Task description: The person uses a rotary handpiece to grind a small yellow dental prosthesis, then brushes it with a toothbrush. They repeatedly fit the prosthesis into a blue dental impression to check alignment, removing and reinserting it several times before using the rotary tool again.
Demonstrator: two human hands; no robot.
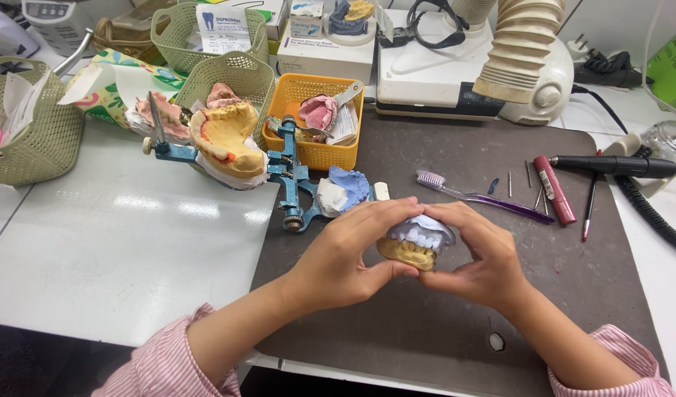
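Observation:
My left hand (345, 257) and my right hand (479, 259) together grip a yellow plaster dental cast (408, 252) with white teeth and a pale blue bite layer (424, 229) on top. Both hands hold it just above the dark grey mat (441, 331), thumbs under the cast and fingers curled over it. Pink striped sleeves cover both forearms.
A blue metal articulator (290, 176) with a large yellow cast (227, 140) lies to the left. An orange basket (319, 151), green baskets (231, 73), a purple toothbrush (485, 197), a red pen (555, 190), a black handpiece (610, 165) and small burs lie behind.

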